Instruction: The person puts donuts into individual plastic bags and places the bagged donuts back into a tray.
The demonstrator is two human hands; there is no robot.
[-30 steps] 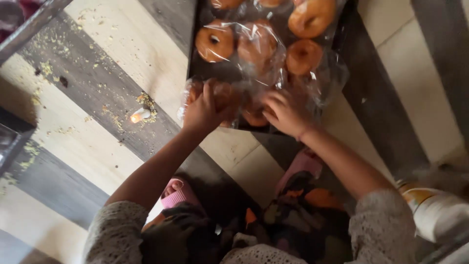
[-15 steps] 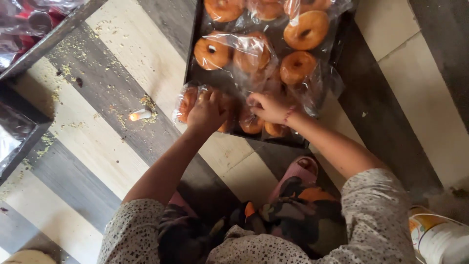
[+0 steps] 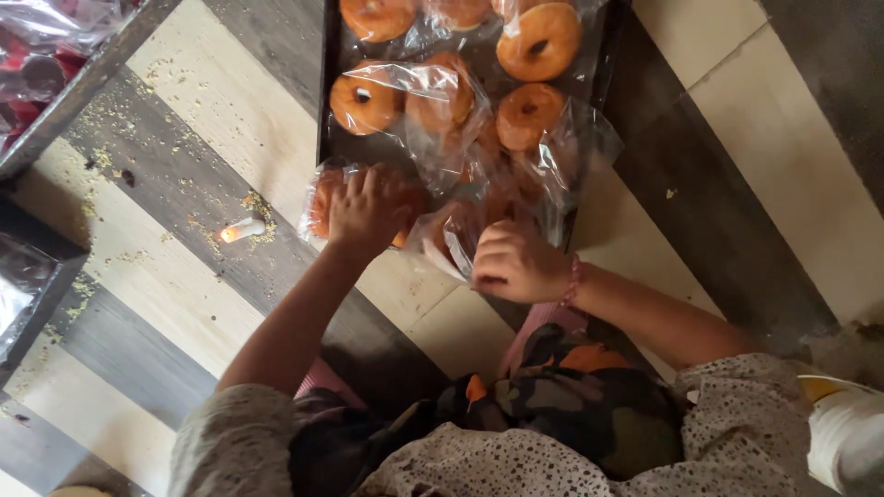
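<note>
A dark tray [image 3: 326, 110] lies on the striped floor and carries several orange ring doughnuts in clear plastic bags [image 3: 539, 41]. My left hand [image 3: 366, 210] presses down on a bagged doughnut [image 3: 322, 204] at the tray's near left corner, fingers curled over it. Just to the right, my right hand [image 3: 514, 262], with a pink bracelet at the wrist, pinches the clear bag of another doughnut [image 3: 448, 237] at the tray's near edge. Both forearms reach out from my patterned sleeves.
A small white and orange stub [image 3: 242, 229] lies among yellow crumbs on the floor left of the tray. Dark trays with plastic wrapping [image 3: 55, 55] sit at the far left. A white container [image 3: 843, 433] stands at the lower right. My folded legs fill the bottom.
My right hand has drawn back from the tray's middle to its near edge, taking a bag with it. The left hand stays on the corner doughnut.
</note>
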